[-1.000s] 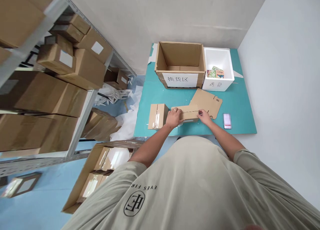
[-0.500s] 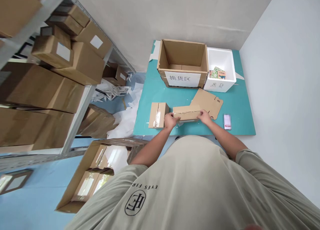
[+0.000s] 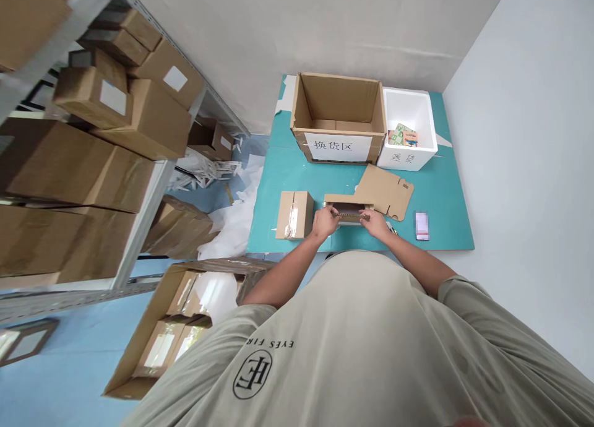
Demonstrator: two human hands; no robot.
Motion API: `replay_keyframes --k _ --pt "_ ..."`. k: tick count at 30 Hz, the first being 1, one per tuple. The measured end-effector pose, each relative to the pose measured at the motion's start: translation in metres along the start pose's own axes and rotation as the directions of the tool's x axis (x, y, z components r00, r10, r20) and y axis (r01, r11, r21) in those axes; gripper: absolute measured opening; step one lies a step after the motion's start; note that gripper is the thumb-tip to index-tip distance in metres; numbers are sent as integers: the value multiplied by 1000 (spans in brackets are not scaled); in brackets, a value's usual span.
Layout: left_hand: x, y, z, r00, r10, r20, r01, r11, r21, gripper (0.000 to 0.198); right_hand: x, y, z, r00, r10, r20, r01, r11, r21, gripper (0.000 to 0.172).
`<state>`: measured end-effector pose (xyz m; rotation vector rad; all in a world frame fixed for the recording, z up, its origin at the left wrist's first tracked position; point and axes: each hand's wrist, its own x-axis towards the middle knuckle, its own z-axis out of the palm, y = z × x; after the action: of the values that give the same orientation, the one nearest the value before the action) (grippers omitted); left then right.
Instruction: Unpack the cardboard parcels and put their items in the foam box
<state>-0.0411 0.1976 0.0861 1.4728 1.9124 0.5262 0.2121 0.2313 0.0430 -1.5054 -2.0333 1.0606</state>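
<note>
1. Cardboard job, basically: a small corrugated box [image 3: 348, 208] sits at lower middle of the frame on the teal counter [image 3: 273, 173], its top open a slit.
2. It should be light and fairly stiff, but the thin flaps will bend, so I'd take hold of the side walls, not the flaps.
3. Left hand [image 3: 325, 223] and right hand [image 3: 375, 224] both curl over the box's near edge, fingers closed down on it, neither spread wide.
4. Just beside it are a taped carton [image 3: 294, 215] to the left and a flat cardboard blank [image 3: 385, 190] to the upper right.
5. At upper middle, a big open carton [image 3: 338, 105] has a white label [image 3: 338, 146] reading 换货区. Next to it, a white foam box [image 3: 406, 159] looks marked 退货. The shirt [image 3: 352, 328] print reads "EYES FIR", upside down from here.
</note>
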Motion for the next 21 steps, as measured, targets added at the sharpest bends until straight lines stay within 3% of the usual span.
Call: replay_keyframes --k 3,5,7,10,12,14,17,21 --pt "-2 -3 -5 988 146 57 -154 974 165 21 -3 -3 -10 998 -57 41 59 997 -56 22" --pt "-3 -10 -11 950 278 139 -307 907 287 22 -6 -4 -21 985 -142 102 154 981 -120 22" --pt "-3 -18 -19 878 398 264 -473 805 359 18 -8 -6 -34 950 -227 212 271 940 -206 18" --pt "2 -25 -30 727 524 443 -679 644 353 19 -7 -16 -52 861 -254 440 422 841 -340 16" --pt "7 -25 -36 641 571 512 -762 552 338 22 -3 -27 -61 810 -205 549 482 765 -427 28" --pt "10 -21 -40 591 602 537 -806 480 347 27 0 -37 -65 791 -150 593 512 693 -508 44" --pt "13 -14 -45 560 648 516 -828 416 376 28 1 -45 -68 802 -101 589 508 634 -583 45" --pt "13 -19 -51 559 683 471 -827 418 376 21 -8 -31 -70 860 -105 500 422 699 -577 26"
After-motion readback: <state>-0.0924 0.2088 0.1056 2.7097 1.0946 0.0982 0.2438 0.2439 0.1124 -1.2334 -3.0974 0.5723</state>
